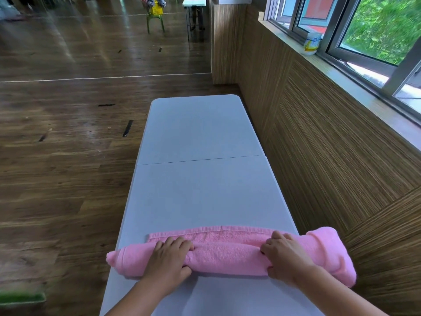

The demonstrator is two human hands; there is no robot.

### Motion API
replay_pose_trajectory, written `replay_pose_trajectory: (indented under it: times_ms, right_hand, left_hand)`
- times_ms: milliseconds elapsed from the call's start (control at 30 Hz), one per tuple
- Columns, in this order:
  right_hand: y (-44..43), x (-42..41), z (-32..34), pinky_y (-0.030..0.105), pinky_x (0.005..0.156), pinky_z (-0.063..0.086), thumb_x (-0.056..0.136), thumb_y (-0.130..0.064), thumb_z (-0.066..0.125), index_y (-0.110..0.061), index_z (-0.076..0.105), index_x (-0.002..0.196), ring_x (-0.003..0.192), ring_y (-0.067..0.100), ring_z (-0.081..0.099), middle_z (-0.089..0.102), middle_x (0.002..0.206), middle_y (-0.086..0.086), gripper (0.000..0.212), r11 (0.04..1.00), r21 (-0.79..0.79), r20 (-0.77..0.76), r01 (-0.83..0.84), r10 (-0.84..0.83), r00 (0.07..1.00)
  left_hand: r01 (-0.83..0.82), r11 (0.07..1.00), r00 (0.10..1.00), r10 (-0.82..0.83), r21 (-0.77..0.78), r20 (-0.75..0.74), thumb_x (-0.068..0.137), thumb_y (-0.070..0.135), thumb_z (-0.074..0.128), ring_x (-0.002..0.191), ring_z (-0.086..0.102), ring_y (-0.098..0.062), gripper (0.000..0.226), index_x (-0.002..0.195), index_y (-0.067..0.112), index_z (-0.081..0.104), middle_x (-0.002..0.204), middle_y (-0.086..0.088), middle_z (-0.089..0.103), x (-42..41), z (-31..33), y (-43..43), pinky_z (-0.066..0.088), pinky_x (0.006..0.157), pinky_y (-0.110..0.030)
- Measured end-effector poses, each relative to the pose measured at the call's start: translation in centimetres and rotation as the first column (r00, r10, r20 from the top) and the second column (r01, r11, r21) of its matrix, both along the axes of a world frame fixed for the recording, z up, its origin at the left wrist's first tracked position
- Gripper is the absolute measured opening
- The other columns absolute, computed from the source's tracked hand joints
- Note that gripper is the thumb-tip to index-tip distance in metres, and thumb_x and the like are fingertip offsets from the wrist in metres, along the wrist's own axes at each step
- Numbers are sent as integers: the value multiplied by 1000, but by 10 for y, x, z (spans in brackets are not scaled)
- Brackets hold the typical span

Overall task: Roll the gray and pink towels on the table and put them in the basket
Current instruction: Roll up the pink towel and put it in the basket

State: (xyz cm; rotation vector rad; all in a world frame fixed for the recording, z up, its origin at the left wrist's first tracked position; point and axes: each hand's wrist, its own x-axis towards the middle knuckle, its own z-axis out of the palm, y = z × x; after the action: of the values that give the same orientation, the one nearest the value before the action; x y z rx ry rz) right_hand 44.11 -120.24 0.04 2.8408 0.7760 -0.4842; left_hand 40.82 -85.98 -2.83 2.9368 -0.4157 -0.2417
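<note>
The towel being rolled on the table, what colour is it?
Pink, plain terry; the pink towel shows best in the head view, held by both hands.

I'm viewing through one wide-angle head camera, and it's looking forward and down along the tabletop (pixel 200 190) from its near end. It's sitting close over the near edge, while it's taking in the wooden floor (pixel 57 167) on the left and windows (pixel 376 30) on the right.
</note>
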Motion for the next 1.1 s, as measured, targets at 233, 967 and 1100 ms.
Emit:
replay_pose_trajectory:
  times_ms: [233,967,1100]
  right_hand:
    - [-9,22,13,33,73,50,74,-30,50,-30,58,81,86,18,55,60,89,-7,10,966,151,-305,209,-156,939]
    - [78,24,-40,35,65,52,47,-37,69,-20,60,113,73,22,60,61,85,-2,69,977,211,78,10,-28,997]
    - [30,33,-41,35,75,53,52,-35,63,-27,50,126,82,22,61,61,95,-5,76,965,261,75,-18,-1,997]
  left_hand:
    - [13,999,982,-21,-43,-190,78,42,44,107,56,-8,40,116,36,55,115,18,64,24,24,1,34,94,-32]
    - [30,999,999,-29,33,-30,45,38,82,102,64,-18,90,130,24,57,114,7,65,29,-17,-97,52,91,-48]
    - [92,995,995,-93,28,45,49,30,76,88,62,-17,82,127,34,53,101,11,61,33,-19,-63,52,79,-34]
